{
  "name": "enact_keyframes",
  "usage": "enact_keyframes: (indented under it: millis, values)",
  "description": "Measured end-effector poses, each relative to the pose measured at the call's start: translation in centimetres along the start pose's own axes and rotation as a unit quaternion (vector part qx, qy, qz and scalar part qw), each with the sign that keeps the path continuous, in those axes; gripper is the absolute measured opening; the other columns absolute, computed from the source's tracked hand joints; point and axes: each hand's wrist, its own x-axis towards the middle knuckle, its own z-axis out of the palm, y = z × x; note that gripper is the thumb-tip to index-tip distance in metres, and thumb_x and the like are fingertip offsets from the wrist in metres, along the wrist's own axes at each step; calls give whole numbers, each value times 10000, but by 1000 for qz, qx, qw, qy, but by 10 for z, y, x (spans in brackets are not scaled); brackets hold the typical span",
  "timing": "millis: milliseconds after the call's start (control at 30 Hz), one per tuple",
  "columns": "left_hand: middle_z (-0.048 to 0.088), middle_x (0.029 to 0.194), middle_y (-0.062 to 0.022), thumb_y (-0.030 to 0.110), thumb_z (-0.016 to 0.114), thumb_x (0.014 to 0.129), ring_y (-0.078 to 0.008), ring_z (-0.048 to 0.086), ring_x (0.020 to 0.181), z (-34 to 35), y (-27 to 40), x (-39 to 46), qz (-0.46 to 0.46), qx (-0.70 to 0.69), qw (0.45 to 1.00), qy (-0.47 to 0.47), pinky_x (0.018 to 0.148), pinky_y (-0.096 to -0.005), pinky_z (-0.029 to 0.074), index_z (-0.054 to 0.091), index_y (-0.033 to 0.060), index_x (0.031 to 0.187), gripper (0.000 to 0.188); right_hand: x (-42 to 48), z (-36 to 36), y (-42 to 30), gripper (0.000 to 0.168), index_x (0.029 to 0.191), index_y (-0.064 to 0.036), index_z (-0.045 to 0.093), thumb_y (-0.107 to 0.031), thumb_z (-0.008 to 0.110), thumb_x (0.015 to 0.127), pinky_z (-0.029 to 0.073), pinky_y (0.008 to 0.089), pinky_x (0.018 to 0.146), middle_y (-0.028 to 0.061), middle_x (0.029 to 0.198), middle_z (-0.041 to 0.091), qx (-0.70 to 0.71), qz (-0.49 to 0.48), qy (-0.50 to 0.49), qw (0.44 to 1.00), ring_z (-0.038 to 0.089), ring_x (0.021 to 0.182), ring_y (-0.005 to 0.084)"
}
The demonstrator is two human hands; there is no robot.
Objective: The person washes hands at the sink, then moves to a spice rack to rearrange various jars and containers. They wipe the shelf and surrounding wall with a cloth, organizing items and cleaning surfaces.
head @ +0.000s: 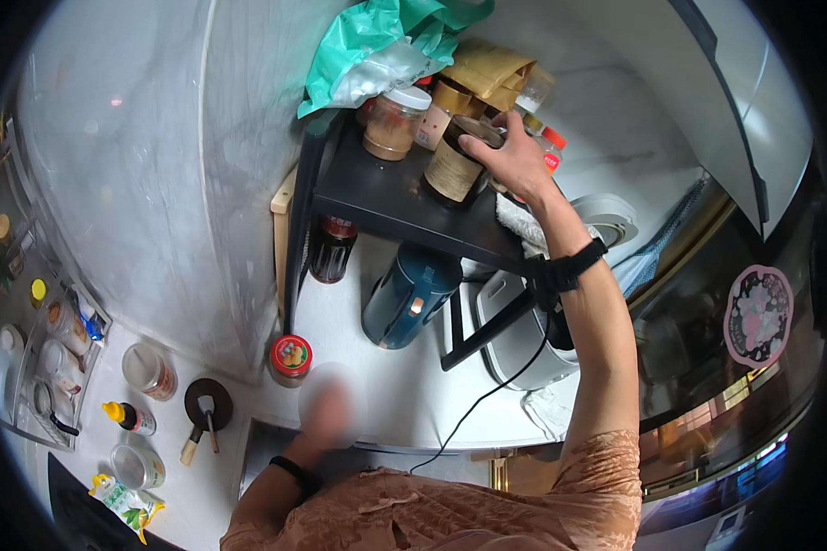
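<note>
My right hand (513, 155) reaches onto a black shelf (400, 206) and grips the lid of a dark jar (453, 171) with a tan label, thumb on the near side and fingers beyond. Beside that jar stands a clear plastic jar with a white lid (394, 124), brown contents inside. My left hand (327, 412) is low over the white counter's front edge, blurred, so its fingers cannot be made out. Close to it stands a small jar with a red lid (291, 358). Each wrist wears a black band.
Under the shelf are a dark bottle (333, 249), a blue kettle (411, 296) and a grey-white appliance (517, 330). A black cable (486, 394) crosses the counter. A green plastic bag (358, 48) tops the shelf's back left. Jars, a small pan (208, 404) and a packet (127, 506) lie left.
</note>
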Motion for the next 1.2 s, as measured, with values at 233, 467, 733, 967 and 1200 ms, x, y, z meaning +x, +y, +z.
enact_keyframes:
  millis: [233, 467, 733, 967, 1200]
  values:
    - [528, 912, -70, 84, 541, 840, -220, 519, 852, 3, -3, 2, 10, -11, 999, 32, 794, -350, 442, 533, 54, 994, 157, -42, -16, -8, 566, 1137, -26, 429, -330, 691, 738, 428, 320, 853, 158, 1049, 546, 124, -60, -24, 990, 529, 975, 209]
    - [502, 748, -137, 69, 467, 845, -300, 492, 688, 3, 5, 8, -106, 21, 994, 17, 645, -415, 415, 498, 35, 817, 54, -97, -16, -36, 583, 1120, -17, 427, -317, 683, 692, 428, 332, 847, 140, 1023, 543, 207, -163, -28, 964, 539, 949, 211]
    - [499, 769, -123, 72, 481, 823, -280, 493, 712, 7, 5, 6, -72, 16, 997, 38, 659, -405, 415, 499, 39, 819, 38, -175, 48, -40, 695, 1132, -11, 410, -270, 773, 599, 463, 335, 819, 136, 989, 519, 255, -202, -117, 938, 561, 925, 234]
    - [525, 747, -123, 81, 499, 798, -289, 505, 673, 13, 7, 7, -97, -33, 995, 8, 634, -414, 421, 537, 41, 804, 56, -217, 166, -10, 672, 1099, 3, 436, -217, 788, 570, 455, 394, 805, 191, 981, 509, 78, -169, -82, 979, 534, 904, 346]
    - [571, 848, -93, 128, 510, 817, -229, 546, 771, 12, -11, 8, -73, -4, 992, -103, 709, -374, 448, 571, 53, 934, 152, -240, 252, 18, 694, 1121, 17, 427, -302, 785, 619, 416, 434, 887, 235, 1053, 493, 82, -129, -139, 978, 486, 997, 395]
